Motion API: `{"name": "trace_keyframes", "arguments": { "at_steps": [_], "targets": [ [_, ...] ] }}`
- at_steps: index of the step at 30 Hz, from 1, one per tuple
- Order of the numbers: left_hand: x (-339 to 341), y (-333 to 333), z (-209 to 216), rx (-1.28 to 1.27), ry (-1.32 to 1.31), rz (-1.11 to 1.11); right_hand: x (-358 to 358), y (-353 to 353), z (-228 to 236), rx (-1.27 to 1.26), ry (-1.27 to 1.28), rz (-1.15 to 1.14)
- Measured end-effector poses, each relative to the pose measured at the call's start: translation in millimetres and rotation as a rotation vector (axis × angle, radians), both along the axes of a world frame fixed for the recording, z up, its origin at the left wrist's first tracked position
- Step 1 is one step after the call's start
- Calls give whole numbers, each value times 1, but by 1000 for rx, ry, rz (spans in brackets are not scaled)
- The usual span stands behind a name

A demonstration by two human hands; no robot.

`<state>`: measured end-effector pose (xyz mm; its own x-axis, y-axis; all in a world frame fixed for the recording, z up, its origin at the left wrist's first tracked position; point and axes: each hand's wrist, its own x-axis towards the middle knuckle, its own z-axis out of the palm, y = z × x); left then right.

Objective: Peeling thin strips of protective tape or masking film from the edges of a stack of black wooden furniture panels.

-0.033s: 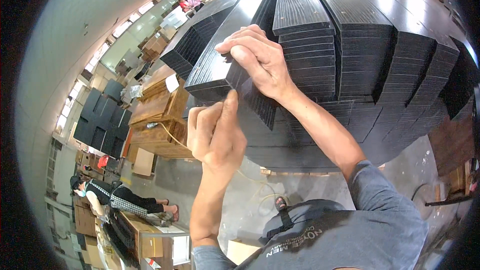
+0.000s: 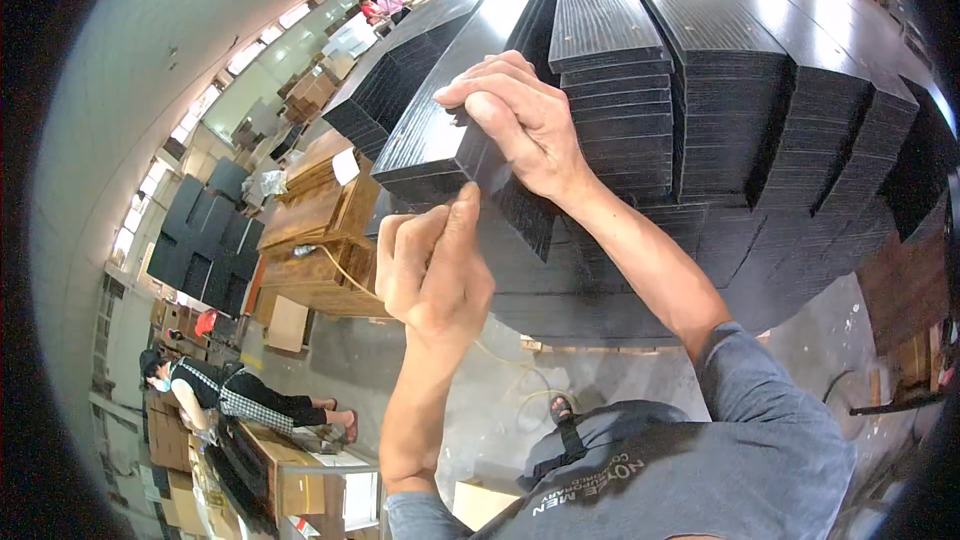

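Note:
A long, glossy black board (image 2: pixel 420 147) with a wood-grain top lies before me, its near end toward me. My left hand (image 2: pixel 435 265) is closed at the board's near right corner. One fingertip presses on the edge there, and the other fingers curl below. Just above it, my right hand (image 2: pixel 525 125) is closed against the board's right edge, fingers bent over the top. A small dark patch shows under its fingertips; what these fingers hold, if anything, is hidden.
Tall stacks of black boards (image 2: pixel 615 120) stand to the right. Brown wooden panels (image 2: pixel 315 270) with a hose over them stand at left. A co-worker (image 2: pixel 245 390) bends over a bench at lower left. A hose (image 2: pixel 535 380) lies on the floor below.

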<state>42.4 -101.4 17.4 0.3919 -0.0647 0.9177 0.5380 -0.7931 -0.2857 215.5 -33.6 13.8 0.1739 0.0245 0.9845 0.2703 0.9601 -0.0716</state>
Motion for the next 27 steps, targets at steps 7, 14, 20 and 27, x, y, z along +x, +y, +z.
{"name": "trace_keyframes", "arguments": {
  "at_steps": [7,14,20,27],
  "targets": [
    [10,1,10,8,-73,-2,3,-2,1,-10,-2,-1],
    [10,-1,10,-39,-127,-23,6,6,2,-32,-14,-10],
    [8,6,23,25,30,52,2,12,11,-29,1,24],
    [11,18,29,-11,-120,-27,7,24,12,-25,-5,12]
  ]
}}
